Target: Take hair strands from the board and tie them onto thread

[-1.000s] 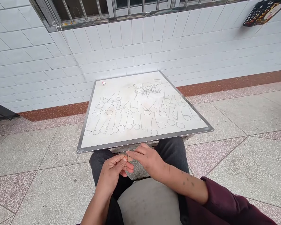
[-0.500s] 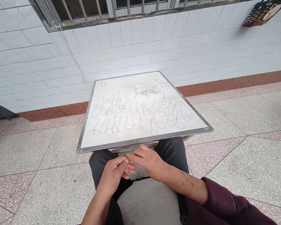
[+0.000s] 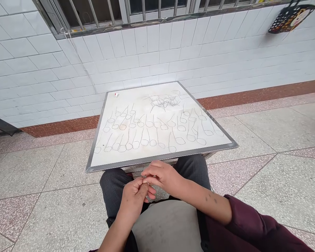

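Over my lap, just below the table's near edge, my left hand [image 3: 136, 194] and my right hand [image 3: 164, 176] meet at the fingertips. The left thumb and index finger are pinched together, and the right fingers are closed against them. A thin wire seems to show between the hands, but it is too fine to make out fully. On the white table [image 3: 136, 155] lie several thin wires with looped ends [image 3: 172, 149] in rough rows. Behind them is a tangled pile of thin wires [image 3: 164, 101].
A small red and white object [image 3: 116, 95] sits at the table's far left corner. Metal edging [image 3: 162, 159] frames the tabletop. Behind stands a white tiled wall [image 3: 147, 66] with a barred window, and a patterned bag [image 3: 291, 18] hangs at the upper right.
My right fingers have curled in and moved against the left fingertips. My left hand has shifted slightly right. The looped wires and the pile lie as before.
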A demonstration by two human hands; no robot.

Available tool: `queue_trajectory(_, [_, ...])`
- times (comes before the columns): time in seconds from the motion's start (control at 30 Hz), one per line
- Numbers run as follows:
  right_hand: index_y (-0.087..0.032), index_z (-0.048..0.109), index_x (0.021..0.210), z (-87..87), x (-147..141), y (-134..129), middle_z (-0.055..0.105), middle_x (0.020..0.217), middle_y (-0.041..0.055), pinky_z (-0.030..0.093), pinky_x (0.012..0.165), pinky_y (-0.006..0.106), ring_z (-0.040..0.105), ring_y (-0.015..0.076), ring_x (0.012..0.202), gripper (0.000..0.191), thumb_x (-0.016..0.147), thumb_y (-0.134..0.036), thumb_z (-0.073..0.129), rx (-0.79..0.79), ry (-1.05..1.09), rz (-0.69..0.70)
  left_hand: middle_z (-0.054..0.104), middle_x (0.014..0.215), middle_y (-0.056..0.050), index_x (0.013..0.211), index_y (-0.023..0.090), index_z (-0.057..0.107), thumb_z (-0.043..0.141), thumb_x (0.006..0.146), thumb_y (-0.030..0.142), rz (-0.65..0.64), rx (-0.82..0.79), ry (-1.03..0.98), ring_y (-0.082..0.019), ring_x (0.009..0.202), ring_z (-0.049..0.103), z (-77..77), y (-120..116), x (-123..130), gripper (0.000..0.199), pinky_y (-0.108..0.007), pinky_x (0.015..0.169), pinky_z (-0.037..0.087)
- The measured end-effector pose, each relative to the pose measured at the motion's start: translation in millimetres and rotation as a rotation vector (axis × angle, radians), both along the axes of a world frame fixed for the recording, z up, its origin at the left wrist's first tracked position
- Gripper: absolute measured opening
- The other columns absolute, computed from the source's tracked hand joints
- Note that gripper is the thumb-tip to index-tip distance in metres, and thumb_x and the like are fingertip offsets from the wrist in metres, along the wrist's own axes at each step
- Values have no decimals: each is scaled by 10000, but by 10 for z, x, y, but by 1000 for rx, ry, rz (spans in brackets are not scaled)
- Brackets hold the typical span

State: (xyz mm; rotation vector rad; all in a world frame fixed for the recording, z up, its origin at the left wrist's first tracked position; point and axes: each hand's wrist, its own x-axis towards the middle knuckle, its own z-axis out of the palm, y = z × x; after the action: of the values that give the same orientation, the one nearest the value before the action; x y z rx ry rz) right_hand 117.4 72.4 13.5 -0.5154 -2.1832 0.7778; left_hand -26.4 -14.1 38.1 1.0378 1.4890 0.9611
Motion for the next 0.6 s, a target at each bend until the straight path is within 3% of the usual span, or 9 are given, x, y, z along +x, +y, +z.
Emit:
queue_trajectory(0.2, [-193,666,868,130,-37,-25,675,788,25,468,668,273,573,164,756,184,984,-201,523,145,-132,33,718,675,-52,698,183,671,518,848,391,19,54,87,-189,579,665,-56,-11,-36,299,-253,502,458])
queue_trajectory(0.43, [-196,579,731,168,-173,-43,630,716,18,439,627,266,542,153,678,222,950,-231,589,301,-270,-12,699,682,-47,716,195,665,462,912,405,9,169,230,-192,584,654,-200,-56,-84,352,-266,531,459])
queue_trajectory(0.6, [-186,582,861,99,-270,-90,656,742,30,411,576,272,565,174,679,42,878,-185,620,244,-362,-164,677,626,-42,704,207,634,420,938,471,22,180,349,-203,579,638,-226,-67,-76,413,-276,552,442])
